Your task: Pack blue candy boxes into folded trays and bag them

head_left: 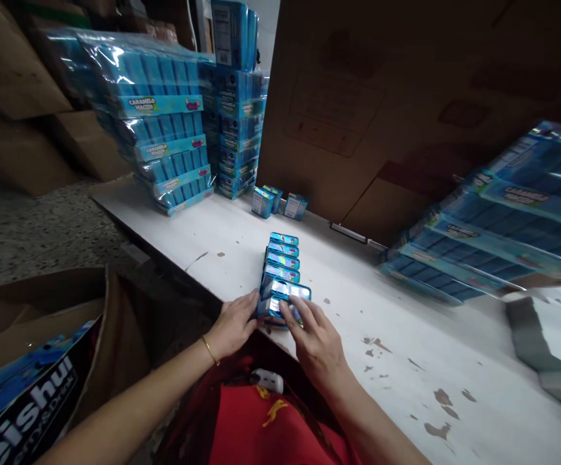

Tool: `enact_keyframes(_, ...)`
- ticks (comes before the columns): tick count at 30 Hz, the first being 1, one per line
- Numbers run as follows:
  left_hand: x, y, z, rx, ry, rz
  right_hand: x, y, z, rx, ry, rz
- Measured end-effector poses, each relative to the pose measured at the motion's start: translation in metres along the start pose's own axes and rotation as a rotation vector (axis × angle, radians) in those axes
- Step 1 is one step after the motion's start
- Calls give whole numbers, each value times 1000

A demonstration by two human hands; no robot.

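In front of me on the white table lies a row of small blue candy boxes point(283, 260), standing in a dark-sided tray. Two boxes at the near end, including one blue box point(287, 289), reach further right than the others. My left hand point(234, 323) is closed against the near left corner of the row, its fingertips on the side. From the right, my right hand point(316, 339) grips the nearest box with bent fingers on its top. That box is partly hidden under the fingers.
Stacked, film-wrapped packs point(164, 129) stand at the back left beside a column of boxes point(239, 123). Three small boxes point(273, 200) sit near a large cardboard box point(357, 97). More packs point(483, 232) are on the right. An open carton point(101, 342) stands below left of the table point(372, 374).
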State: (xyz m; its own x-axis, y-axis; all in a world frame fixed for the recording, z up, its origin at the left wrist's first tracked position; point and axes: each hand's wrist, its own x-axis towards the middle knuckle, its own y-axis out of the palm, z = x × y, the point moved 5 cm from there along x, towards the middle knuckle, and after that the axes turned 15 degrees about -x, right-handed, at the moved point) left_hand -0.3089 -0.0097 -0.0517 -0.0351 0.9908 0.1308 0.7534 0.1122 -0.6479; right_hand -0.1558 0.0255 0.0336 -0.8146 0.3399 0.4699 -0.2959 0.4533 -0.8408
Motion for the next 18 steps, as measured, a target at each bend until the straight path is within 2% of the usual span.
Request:
enact_keyframes(9, 1, -1, -1, -17, 14, 25, 17, -6, 1, -119, -45, 194)
enact_keyframes(14, 1, 0, -4, 78, -20, 57, 24, -13, 1, -159, -47, 232)
enact_keyframes(18, 3, -4, -12, 199, -84, 99, 33, -18, 5, -175, -101, 259)
